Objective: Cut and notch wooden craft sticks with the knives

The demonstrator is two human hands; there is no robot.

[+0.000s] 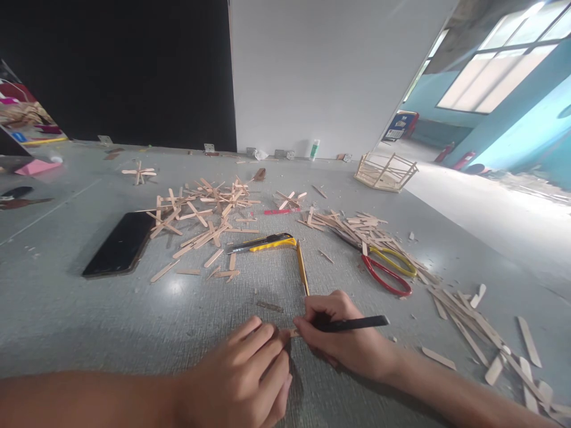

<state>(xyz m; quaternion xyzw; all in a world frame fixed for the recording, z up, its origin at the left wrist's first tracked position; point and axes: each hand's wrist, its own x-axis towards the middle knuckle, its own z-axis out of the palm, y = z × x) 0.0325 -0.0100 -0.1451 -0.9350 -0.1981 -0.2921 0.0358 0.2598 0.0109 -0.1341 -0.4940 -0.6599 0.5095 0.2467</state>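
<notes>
My right hand (341,333) is closed around a slim black pen-like tool (359,323), its rear end pointing right and its tip hidden by the fingers. Close beside it, my left hand (250,371) rests on the table with curled fingers, pressing on a small wooden craft stick (295,333) that shows between the hands. A narrow yellow-edged strip (303,266) lies just beyond my right fingertips. Above it is a yellow and black utility knife (267,242). Red-and-yellow-handled scissors (387,274) lie to the right.
A black phone (119,244) lies at left. Star-shaped stick assemblies (218,199) are heaped at the middle back. Loose craft sticks (473,321) spread along the right. A stick-built frame (387,172) stands near the right table edge, and a glue tube (314,150) by the partition (321,71).
</notes>
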